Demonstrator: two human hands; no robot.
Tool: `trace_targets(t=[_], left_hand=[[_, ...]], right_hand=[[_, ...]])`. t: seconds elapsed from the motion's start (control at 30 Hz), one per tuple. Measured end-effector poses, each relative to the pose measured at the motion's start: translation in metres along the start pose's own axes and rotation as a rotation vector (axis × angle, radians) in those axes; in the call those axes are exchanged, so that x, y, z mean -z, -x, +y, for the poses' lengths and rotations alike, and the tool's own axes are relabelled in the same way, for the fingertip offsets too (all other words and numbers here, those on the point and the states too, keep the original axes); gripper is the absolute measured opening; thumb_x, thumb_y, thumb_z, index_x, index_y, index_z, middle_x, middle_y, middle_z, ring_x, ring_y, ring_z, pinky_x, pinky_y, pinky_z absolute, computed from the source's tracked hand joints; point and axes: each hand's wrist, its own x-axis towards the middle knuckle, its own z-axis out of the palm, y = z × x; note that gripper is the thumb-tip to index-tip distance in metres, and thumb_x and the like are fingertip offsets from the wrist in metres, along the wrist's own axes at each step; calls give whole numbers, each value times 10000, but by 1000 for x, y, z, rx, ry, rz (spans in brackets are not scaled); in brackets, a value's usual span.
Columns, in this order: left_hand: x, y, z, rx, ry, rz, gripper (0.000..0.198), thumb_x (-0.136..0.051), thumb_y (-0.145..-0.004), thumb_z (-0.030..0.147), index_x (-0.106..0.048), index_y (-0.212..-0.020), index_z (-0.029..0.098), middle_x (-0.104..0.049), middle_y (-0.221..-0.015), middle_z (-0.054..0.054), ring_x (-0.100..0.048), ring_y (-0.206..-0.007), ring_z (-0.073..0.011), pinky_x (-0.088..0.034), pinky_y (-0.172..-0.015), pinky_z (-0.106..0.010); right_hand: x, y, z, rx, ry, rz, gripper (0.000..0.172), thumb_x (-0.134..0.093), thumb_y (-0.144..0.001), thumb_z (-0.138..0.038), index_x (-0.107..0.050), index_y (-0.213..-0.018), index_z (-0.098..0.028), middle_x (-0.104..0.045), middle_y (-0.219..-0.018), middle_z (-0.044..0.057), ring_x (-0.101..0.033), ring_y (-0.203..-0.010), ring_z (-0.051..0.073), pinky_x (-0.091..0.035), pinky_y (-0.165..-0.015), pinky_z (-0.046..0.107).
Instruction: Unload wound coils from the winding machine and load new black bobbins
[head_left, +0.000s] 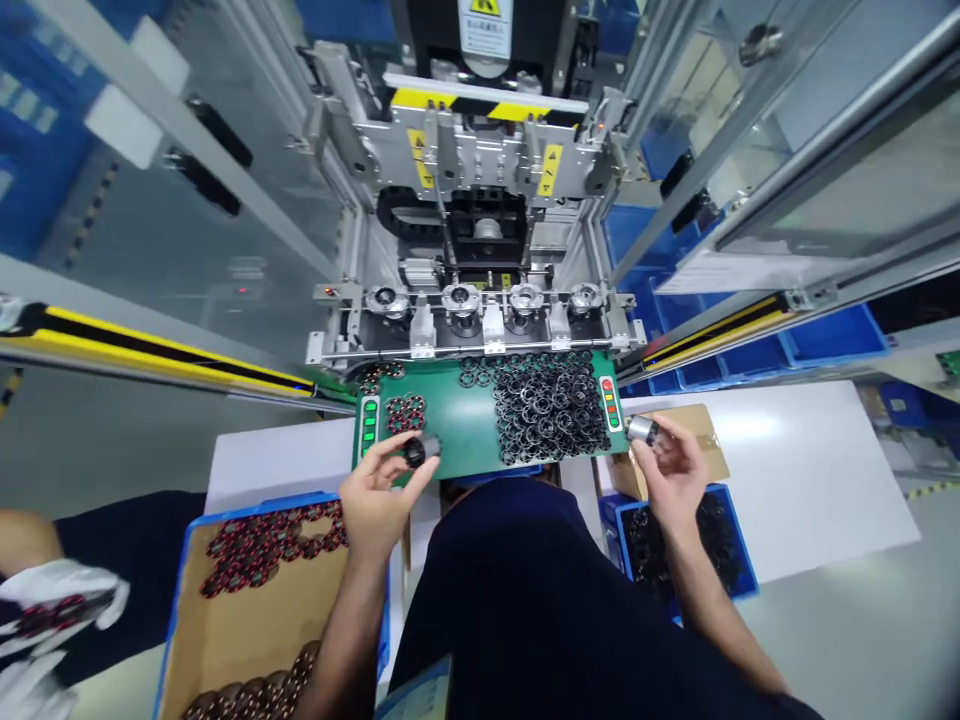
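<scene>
Head view: left hand [379, 497] partly hides its held cylinder [424, 450].

Blue bins [836, 336] right, striped floor tape [91, 216] left

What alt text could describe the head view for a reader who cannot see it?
A person's left hand holds a short cylinder and the right hand a second cylinder, near opposite ends of a green board. Black rings lie piled on the board before a machine. A blue tray of parts is at left.
</scene>
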Motion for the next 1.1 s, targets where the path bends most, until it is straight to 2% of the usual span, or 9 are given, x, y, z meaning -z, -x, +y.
trace_targets(t=[0.07, 0.13, 0.23, 0.37, 0.63, 0.73, 0.9, 1.03, 1.1], left_hand=[[15, -4, -41, 82, -233, 32, 798, -1027, -785, 658, -888, -1374, 138, -846, -938, -88, -845, -871, -293, -675, -948, -443], [24, -7, -79, 165, -393, 4, 886, -959, -763, 754, -896, -1386, 127, -815, -876, -85, -856, -913, -371, -654, -1009, -537], [26, -7, -123, 94, -516, 25, 811, -864, -778, 752, -912, -1279, 116, -857, -1159, -151, -862, -856, -360, -668, -945, -539], [16, -8, -160, 64, -572, 54, 875, -800, -819, 769, -891, -1322, 58, -843, -1201, -183, -860, -863, -354, -690, -941, -534], [11, -16, -167, -57, -638, 38, 716, -819, -904, 748, -864, -1270, 134, -849, -1141, -156, -849, -919, -349, -669, -999, -534], [6, -11, -166, 40, -619, -14, 731, -786, -832, 750, -835, -1238, 144, -842, -1195, -179, -838, -910, -347, -678, -957, -536], [5, -2, -163, 187, -361, 83, 835, -873, -838, 777, -610, -1371, 190, -766, -1416, -215, -853, -1085, -310, -700, -1023, -468], [8, -1, -162, 178, -386, 25, 753, -692, -1002, 816, -629, -1453, 217, -724, -1586, -228, -771, -1408, -373, -617, -1294, -581], [7, -1, -161, 197, -352, 39, 755, -731, -961, 824, -649, -1392, 210, -754, -1521, -236, -750, -1436, -404, -600, -1320, -626]], right_hand=[[29, 2, 55, -85, 165, 88, 657, -1022, -967, -581, -852, -1448, -167, -835, -1284, 179, -806, -1007, 256, -723, -899, 409], [45, 9, 104, -178, 272, 147, 831, -974, -897, -682, -809, -1470, -103, -822, -1234, 205, -766, -880, 244, -714, -819, 430], [46, 23, 159, -283, 398, 132, 912, -851, -867, -784, -814, -1379, -31, -803, -1054, 192, -743, -786, 266, -722, -862, 509], [31, 33, 199, -386, 427, 55, 943, -741, -832, -830, -839, -1318, -27, -795, -1076, 227, -775, -814, 297, -726, -863, 517], [25, 26, 218, -399, 394, 74, 895, -748, -823, -832, -829, -1286, -71, -817, -1169, 251, -769, -826, 288, -715, -882, 516], [25, 26, 216, -464, 365, 27, 859, -771, -769, -828, -804, -1234, -106, -846, -1192, 258, -772, -817, 295, -707, -931, 554], [23, 25, 210, -565, 184, 242, 797, -895, -682, -752, -615, -1189, -204, -823, -1081, 189, -830, -969, 318, -718, -1010, 536], [27, 26, 212, -480, 280, 178, 880, -764, -824, -784, -749, -1403, -121, -832, -1318, 249, -815, -1132, 335, -694, -1120, 583], [30, 27, 213, -436, 342, 143, 890, -716, -873, -800, -795, -1407, -93, -829, -1363, 275, -809, -1138, 349, -683, -1146, 627]])
